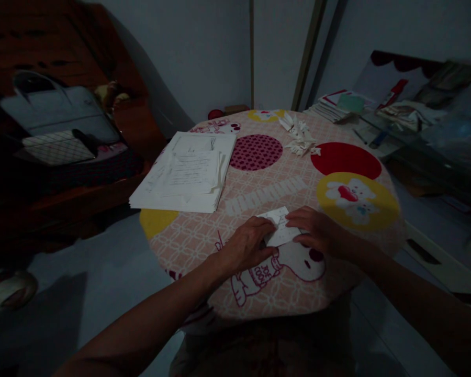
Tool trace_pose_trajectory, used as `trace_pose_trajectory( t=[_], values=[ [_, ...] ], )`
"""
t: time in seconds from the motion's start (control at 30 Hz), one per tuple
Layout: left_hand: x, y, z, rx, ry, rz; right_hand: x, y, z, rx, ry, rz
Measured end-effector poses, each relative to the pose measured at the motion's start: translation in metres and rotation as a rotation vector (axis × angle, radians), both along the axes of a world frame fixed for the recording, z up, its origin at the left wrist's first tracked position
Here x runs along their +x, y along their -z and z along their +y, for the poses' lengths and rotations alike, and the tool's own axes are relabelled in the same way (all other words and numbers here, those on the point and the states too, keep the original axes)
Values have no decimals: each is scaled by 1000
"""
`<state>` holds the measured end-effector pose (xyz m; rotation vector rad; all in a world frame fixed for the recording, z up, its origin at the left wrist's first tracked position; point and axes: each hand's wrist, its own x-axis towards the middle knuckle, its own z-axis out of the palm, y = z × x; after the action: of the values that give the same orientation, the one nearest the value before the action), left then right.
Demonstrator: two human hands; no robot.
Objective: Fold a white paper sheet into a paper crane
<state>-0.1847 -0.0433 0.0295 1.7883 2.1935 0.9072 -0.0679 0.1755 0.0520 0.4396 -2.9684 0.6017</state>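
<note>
A small white sheet of paper [279, 222] with writing on it, seemingly folded, lies on the patterned tablecloth [204, 235] near the front of the round table. My left hand [249, 242] grips its left side, fingers over the edge and thumb stretched below. At the right edge, my right hand [317, 230] has the paper under its fingertips and thumb. Fingers cover parts of the sheet, so its full shape is hidden. Farther back on the left sits a stack of written paper sheets [192, 170].
Folded white paper pieces [298, 136] lie heaped at the table's back. Beside the table at right stands a glass-topped surface [392, 136] with papers [333, 107] and a red object [396, 91]. A pale handbag [63, 112] rests on a wooden seat [135, 123] at left.
</note>
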Motion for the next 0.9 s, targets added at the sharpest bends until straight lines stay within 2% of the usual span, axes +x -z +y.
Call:
trace_pose_trajectory(
  t=[0.3,0.53,0.7,0.9],
  values=[
    [1,0,0,-13,-12,-3,1,-10,-5,55,-15,3],
    [2,0,0,1,-12,-18,2,-4,-4,97,-45,52],
    [2,0,0,6,-13,-15,3,2,-1,69,-38,52],
    [1,-2,0,-2,-9,-18,4,-3,-3,39,-16,40]
  ],
)
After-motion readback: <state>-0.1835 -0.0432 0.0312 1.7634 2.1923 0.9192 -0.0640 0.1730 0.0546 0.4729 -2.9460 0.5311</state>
